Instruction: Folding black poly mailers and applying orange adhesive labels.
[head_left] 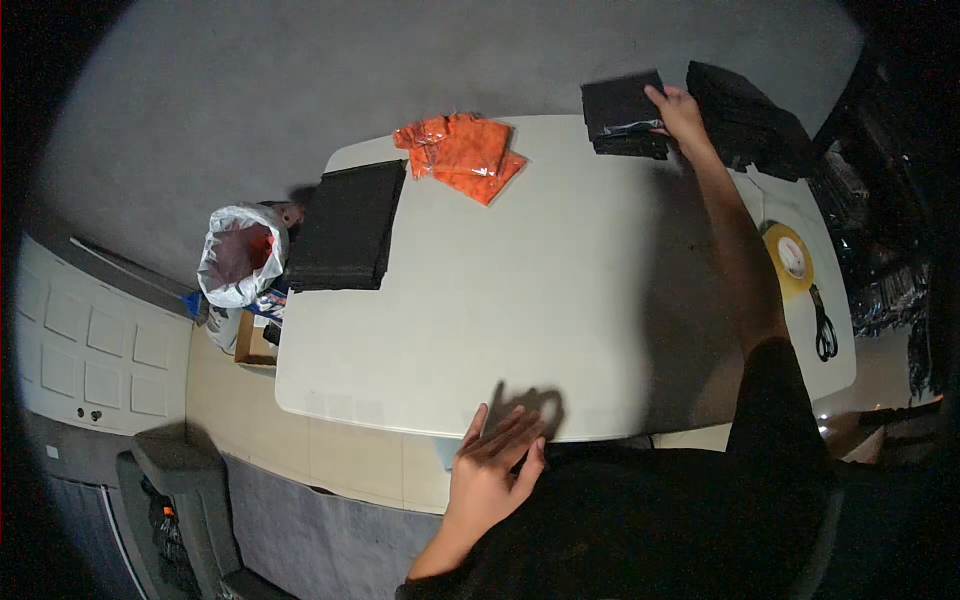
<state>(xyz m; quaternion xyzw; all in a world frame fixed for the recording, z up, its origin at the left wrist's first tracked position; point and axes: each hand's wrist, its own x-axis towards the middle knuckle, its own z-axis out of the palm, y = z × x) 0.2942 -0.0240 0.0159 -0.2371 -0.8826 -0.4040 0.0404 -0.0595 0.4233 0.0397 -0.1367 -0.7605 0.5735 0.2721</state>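
At the far right of the table, my right hand is closed on the edge of a flat black packet, thumb on top. That packet has a shiny clear strip along its near edge and rests on or just above more black packets; I cannot tell which. My left hand hovers by the table's near edge, fingers stretched out and slightly apart, holding nothing. Orange items in clear plastic bags lie at the far middle. Left of them is a neat stack of large black flat pieces.
On the white table, a taller black pile stands at the far right corner. A yellow tape roll and black-handled scissors lie along the right side. A white-lined bin and a cardboard box stand beyond the left edge.
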